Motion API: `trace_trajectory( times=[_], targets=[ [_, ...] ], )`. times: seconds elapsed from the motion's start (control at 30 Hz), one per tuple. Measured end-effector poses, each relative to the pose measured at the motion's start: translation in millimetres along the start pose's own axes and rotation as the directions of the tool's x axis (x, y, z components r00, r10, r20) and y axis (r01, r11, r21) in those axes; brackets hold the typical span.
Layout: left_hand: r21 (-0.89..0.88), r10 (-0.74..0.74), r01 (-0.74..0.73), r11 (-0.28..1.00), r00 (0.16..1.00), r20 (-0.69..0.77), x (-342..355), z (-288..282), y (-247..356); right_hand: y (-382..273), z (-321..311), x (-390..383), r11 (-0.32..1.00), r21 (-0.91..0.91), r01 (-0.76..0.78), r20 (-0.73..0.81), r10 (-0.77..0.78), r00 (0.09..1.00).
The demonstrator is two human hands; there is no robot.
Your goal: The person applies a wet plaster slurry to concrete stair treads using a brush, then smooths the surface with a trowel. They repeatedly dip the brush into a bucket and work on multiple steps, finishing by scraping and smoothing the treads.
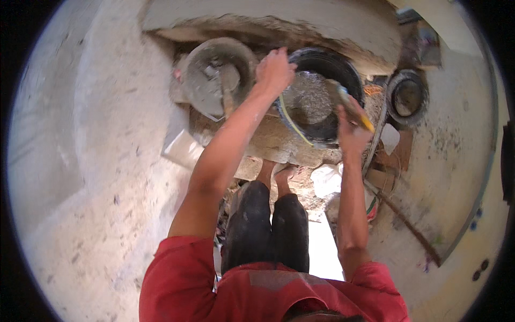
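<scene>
My left hand [273, 72] is at the upper-left rim of a black tub [351, 78], fingers curled; what they grip is unclear. A thin yellow-green strip, perhaps a hose [292, 121], curves below it along the rim. My right hand [351, 131] grips a blurred tool [363, 119] with a yellow end, tilted over the tub's right side. Grey wet material [311, 99] lies inside the tub. Left of it stands a grey bucket [198, 75] with a wooden-handled tool [226, 96] in it.
A pale wall or ledge [268, 16] runs behind the containers. A small round container [407, 96], boards [394, 153] and white scraps [324, 180] lie right. My bare feet [284, 172] stand below the tub. A long thin bar [410, 225] lies at lower right.
</scene>
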State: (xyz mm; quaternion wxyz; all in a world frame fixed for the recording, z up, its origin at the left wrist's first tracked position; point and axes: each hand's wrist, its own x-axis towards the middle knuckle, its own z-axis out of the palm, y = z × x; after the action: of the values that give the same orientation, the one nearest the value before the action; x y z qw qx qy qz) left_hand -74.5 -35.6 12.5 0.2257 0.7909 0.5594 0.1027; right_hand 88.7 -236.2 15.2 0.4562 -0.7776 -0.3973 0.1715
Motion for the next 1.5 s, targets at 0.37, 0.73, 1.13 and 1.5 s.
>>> trace_trajectory(
  times=[0.37,0.73,1.13,1.5],
  targets=[
    [-0.449,-0.098,-0.500,0.741,0.581,-0.808,-155.3,-332.7,-71.2,-6.7,-33.4,-43.2,0.979,0.101,-0.179,-0.114,0.190,0.975],
    [0.264,-0.585,0.611,0.746,0.413,0.698,-501.8,-115.1,-205.1,-7.3,-22.0,23.7,0.967,0.215,-0.137,0.007,0.139,0.990],
    [-0.287,-0.776,0.886,0.364,0.459,0.432,-588.8,-85.0,-157.9,-28.2,15.9,42.6,0.914,0.244,-0.325,-0.073,0.352,0.933],
    [-0.392,-0.759,0.682,0.617,0.648,-0.066,-445.4,-242.8,-167.6,-19.3,1.4,86.3,0.842,0.306,-0.444,0.074,0.444,0.893]
  ],
)
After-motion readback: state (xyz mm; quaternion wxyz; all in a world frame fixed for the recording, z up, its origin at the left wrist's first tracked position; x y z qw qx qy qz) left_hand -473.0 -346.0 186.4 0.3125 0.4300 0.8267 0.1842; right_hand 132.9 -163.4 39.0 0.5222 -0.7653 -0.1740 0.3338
